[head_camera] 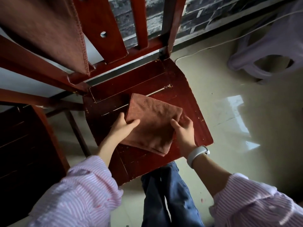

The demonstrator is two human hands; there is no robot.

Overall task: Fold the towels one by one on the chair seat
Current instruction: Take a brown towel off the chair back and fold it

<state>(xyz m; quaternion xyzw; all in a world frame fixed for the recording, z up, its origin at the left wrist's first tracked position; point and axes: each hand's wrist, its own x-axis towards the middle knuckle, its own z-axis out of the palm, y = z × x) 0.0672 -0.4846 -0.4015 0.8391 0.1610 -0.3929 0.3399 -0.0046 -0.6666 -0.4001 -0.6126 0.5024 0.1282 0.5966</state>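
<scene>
A brown towel (152,122), folded into a thick rectangle, lies on the dark red wooden chair seat (193,112). My left hand (123,126) grips its left edge, thumb on top and fingers tucked beneath. My right hand (183,126) holds the right edge near the far corner, thumb on the cloth, fingers curled at the fold. A second brown towel (54,30) hangs over the chair back at the upper left.
A second dark wooden chair (24,145) stands close on the left. A pale plastic stool (268,51) sits on the tiled floor at the upper right, with a cord running along the wall. My legs in jeans (168,194) are at the seat's front edge.
</scene>
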